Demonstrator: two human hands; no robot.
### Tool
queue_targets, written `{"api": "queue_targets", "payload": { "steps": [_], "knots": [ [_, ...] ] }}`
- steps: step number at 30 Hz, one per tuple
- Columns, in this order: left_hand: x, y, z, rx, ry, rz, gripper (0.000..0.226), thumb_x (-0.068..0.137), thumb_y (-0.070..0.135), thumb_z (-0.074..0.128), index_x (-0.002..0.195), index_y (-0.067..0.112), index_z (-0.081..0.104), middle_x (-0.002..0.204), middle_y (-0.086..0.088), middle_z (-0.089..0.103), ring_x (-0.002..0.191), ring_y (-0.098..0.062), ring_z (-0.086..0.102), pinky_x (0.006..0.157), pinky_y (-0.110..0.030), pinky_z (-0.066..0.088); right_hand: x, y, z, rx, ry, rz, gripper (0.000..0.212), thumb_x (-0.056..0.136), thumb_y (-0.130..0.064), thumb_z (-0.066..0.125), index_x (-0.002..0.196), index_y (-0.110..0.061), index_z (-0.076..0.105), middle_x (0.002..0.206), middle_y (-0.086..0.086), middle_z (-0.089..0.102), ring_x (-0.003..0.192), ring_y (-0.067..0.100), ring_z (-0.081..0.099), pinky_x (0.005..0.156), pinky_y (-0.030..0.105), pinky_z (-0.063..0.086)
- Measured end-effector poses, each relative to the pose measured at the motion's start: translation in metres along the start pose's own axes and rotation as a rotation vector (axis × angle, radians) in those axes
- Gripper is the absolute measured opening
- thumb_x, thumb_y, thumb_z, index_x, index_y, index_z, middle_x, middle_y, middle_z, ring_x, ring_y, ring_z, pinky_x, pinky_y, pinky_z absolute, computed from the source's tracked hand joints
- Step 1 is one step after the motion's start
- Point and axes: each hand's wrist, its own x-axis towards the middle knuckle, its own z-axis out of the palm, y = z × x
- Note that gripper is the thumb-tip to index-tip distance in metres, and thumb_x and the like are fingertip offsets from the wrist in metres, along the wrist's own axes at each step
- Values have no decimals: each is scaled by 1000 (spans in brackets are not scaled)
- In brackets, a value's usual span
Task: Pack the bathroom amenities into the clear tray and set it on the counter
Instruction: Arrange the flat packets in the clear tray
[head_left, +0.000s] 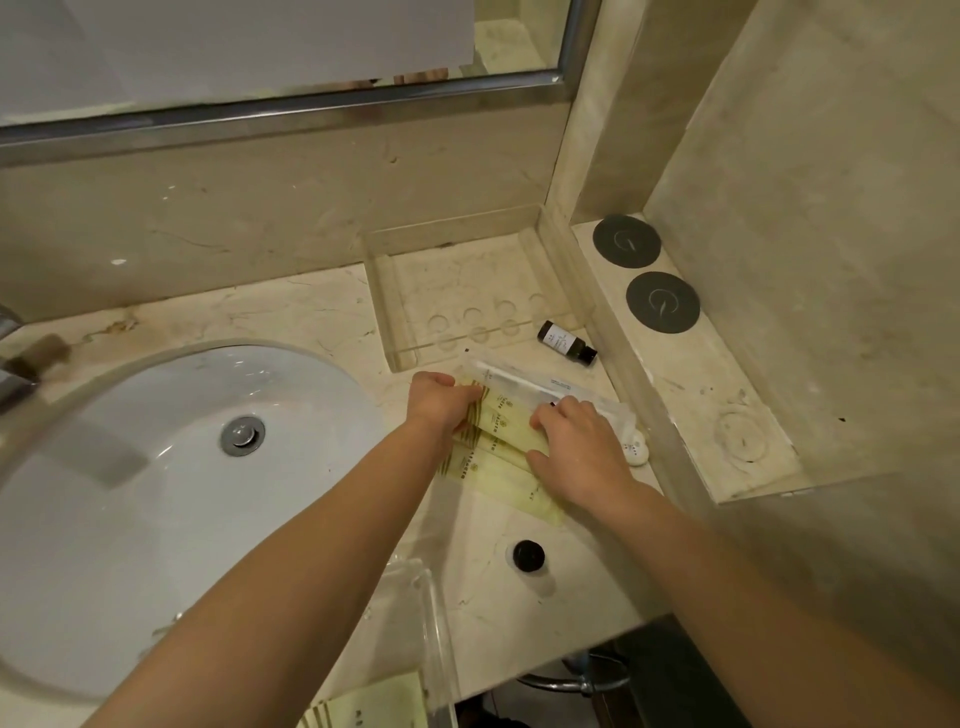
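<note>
1. Nearest the camera, a clear acrylic tray (415, 613) sits at the front edge of the desk (332, 312), partly under the left forearm, with pale yellow sachets (374, 701) showing by its lower end.
2. Beyond it, both hands work on a stack of yellow amenity packets (488, 452) lying beside the sink (156, 467).
3. Fingers of the left hand (441, 400) are curled together over the stack's far left end; fingers of the right hand (576, 441) press flat and close together on the near right end. Neither has lifted it.
4. A long clear-wrapped kit (540, 387) lies touching the stack's far side, and a small white item (636, 449) sits just beside the right hand.
5. A second clear tray (395, 312) stands empty against the wall, with a dark bottle (566, 342) lying near its corner; a black cap (529, 555) rests apart.
6. To do this well, I judge the packets should be squared from both ends, pinched as one bundle, then lowered flat into a tray so none slides out.
</note>
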Motion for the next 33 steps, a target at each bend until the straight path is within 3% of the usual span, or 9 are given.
{"api": "queue_targets", "payload": {
  "steps": [2, 5, 9, 12, 15, 18, 22, 26, 33],
  "knots": [
    [-2, 1, -1, -5, -15, -19, 29, 81, 9, 71, 95, 15, 47, 93, -12, 63, 75, -27, 63, 54, -34, 51, -1, 0, 0, 33, -5, -16, 36, 85, -38, 62, 116, -23, 53, 118, 0, 51, 111, 21, 45, 94, 35, 40],
    [-7, 4, -6, -4, -68, -19, 16, 86, 2, 64, 87, 14, 53, 93, -15, 69, 73, -28, 68, 50, -31, 55, -2, -3, -3, 82, 25, -31, 34, 83, -43, 64, 107, -23, 53, 109, -4, 54, 105, 19, 47, 89, 34, 41],
    [-9, 9, -24, -23, -111, 17, 14, 88, -1, 59, 88, 13, 61, 93, -12, 69, 77, -24, 69, 63, -32, 58, 0, -10, -6, 225, 45, 60, 41, 80, -44, 64, 111, -28, 43, 109, 2, 56, 103, 24, 52, 87, 42, 48],
    [-13, 14, -43, -69, -116, 59, 13, 87, 0, 61, 92, 12, 62, 97, -12, 69, 85, -24, 68, 72, -32, 57, 6, -19, -11, 303, 12, 99, 42, 79, -44, 65, 116, -32, 47, 116, 0, 59, 109, 24, 53, 91, 44, 48],
    [-21, 18, -64, -123, -133, 113, 14, 88, -1, 61, 88, 13, 61, 97, -12, 67, 85, -23, 66, 76, -33, 57, 13, -34, -22, 353, -10, 50, 28, 82, -35, 66, 105, -23, 56, 106, -2, 59, 98, 20, 56, 82, 36, 48],
    [-34, 20, -88, -142, -141, 148, 13, 89, 1, 60, 98, 9, 63, 95, -10, 67, 85, -21, 66, 77, -32, 56, 12, -55, -31, 492, -54, 39, 13, 81, -24, 68, 85, -24, 56, 91, -7, 61, 83, 13, 59, 67, 28, 46],
    [-52, 15, -132, -16, -159, 176, 23, 89, -1, 57, 110, 6, 62, 106, -11, 68, 99, -25, 66, 81, -32, 56, 3, -85, -33, 511, -78, -12, 19, 81, -20, 68, 76, -28, 52, 87, -9, 59, 81, 12, 57, 67, 28, 45],
    [-67, 0, -178, 208, -136, 199, 18, 88, -3, 60, 102, 8, 62, 111, -11, 64, 103, -28, 65, 87, -41, 57, -8, -117, -25, 470, -116, -72, 16, 81, -20, 69, 80, -25, 54, 85, -11, 60, 82, 14, 59, 66, 28, 46],
    [-94, -44, -240, 325, -135, 160, 12, 89, -2, 59, 92, 9, 62, 102, -11, 63, 96, -26, 66, 75, -34, 59, -43, -162, 6, 426, -197, -86, 14, 78, -18, 68, 89, -16, 60, 87, -3, 64, 81, 20, 61, 70, 35, 50]
  ]
}}
